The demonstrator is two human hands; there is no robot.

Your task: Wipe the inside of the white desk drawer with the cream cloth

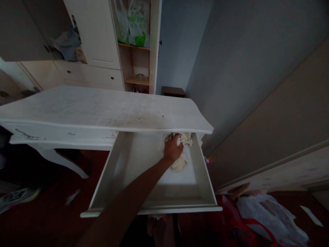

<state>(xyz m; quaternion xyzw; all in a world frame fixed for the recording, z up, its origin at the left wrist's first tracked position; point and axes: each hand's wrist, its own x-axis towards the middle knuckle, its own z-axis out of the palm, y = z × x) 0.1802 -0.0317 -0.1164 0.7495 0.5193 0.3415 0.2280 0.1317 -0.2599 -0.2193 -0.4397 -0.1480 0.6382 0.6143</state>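
Observation:
My left hand (173, 148) reaches into the open white drawer (151, 210), towards its back right corner. Its fingers are closed on a crumpled cream cloth (186, 139). Part of the pale fabric (179, 164) lies below the hand on the drawer bottom. Under the drawer's front edge, in shadow, my right hand (159, 225) is partly visible. Its fingers look curled around something small and pale, too dim to make out.
The white desk top (102, 104) carries dark smudges. Behind it stand white cabinets (100, 37) and a shelf holding plastic bags (137, 25). A grey wall rises at right. On the red floor lie a white bag (269, 214) at right and a shoe (19, 197) at left.

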